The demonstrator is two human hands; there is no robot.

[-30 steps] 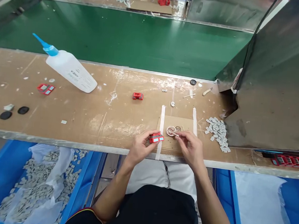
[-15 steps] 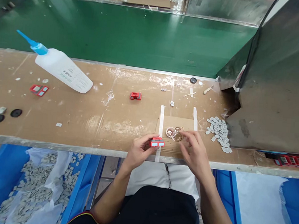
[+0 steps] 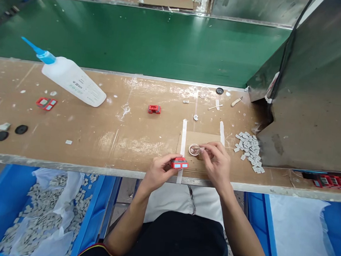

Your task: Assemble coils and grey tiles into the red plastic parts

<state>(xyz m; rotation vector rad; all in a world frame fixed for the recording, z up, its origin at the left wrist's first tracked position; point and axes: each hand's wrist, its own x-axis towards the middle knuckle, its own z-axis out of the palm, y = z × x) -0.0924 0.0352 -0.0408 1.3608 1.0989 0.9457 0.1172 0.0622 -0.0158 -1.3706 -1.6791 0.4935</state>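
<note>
Between its thumb and fingers, my left hand (image 3: 159,172) grips a small red toy vehicle part (image 3: 179,163) with pale window panels, just above the bench's front edge. My right hand (image 3: 217,163) is closed in a pinch on a thin cotton swab (image 3: 198,148), whose tip reaches over a small round clear dish (image 3: 194,149). That dish sits on a cardboard patch (image 3: 201,138) held by white tape strips. A second red part (image 3: 154,109) lies farther back, apart from both hands.
Small grey tiles (image 3: 249,149) lie heaped on the right, beside a metal housing (image 3: 319,101). A white glue bottle (image 3: 73,80) lies on the left near another red part (image 3: 46,103). Blue bins (image 3: 99,205) stand below the bench. A green belt (image 3: 130,37) runs behind.
My right hand has moved slightly left and closed on the swab, which now extends over the dish. My left hand keeps the red part in nearly the same place.
</note>
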